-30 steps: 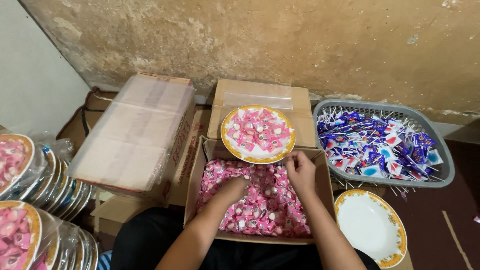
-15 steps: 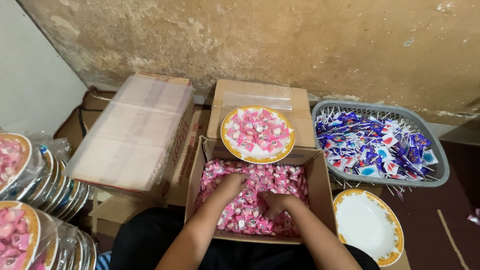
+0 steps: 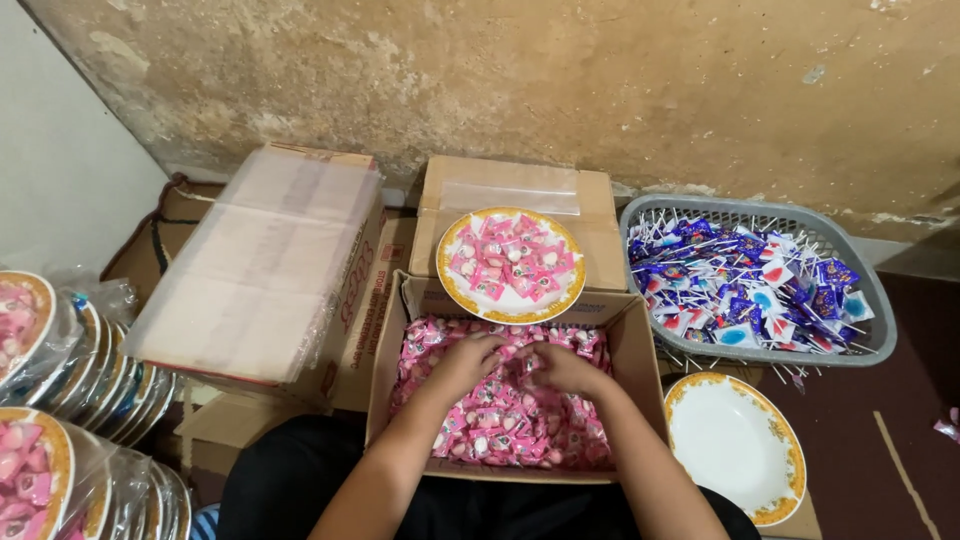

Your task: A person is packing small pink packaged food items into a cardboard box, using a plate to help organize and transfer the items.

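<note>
Reaching down into an open cardboard box (image 3: pixel 640 380), both hands worked among the pink wrapped candies (image 3: pixel 500 420) that filled it. The left hand (image 3: pixel 465 362) lay palm down on the heap with its fingers curled into the sweets, and the right hand (image 3: pixel 570 368) sat just beside it, fingers bent and closing around a few wrappers; whether either hand had fully clenched on a candy could not be told, since the fingertips were buried or blurred. The two hands nearly met at the middle of the box, toward its far end.

Just beyond the box's far flap, a gold-rimmed white plate (image 3: pixel 450 285) rested on a sealed carton (image 3: pixel 510 185) and carried a layer of the same pink candies. To the right of it stood a grey plastic basket (image 3: pixel 880 345) heaped with blue-and-white wrapped lollipops (image 3: pixel 740 285), their white sticks poking out. An empty gold-rimmed plate (image 3: pixel 735 450) lay near the box's right side, below the basket. On the left sat a large taped carton under clear plastic (image 3: pixel 260 270), and at the far left edge stood stacks of plastic-wrapped plates of candy (image 3: pixel 60 400). A stained plaster wall (image 3: pixel 560 80) rose behind everything.
</note>
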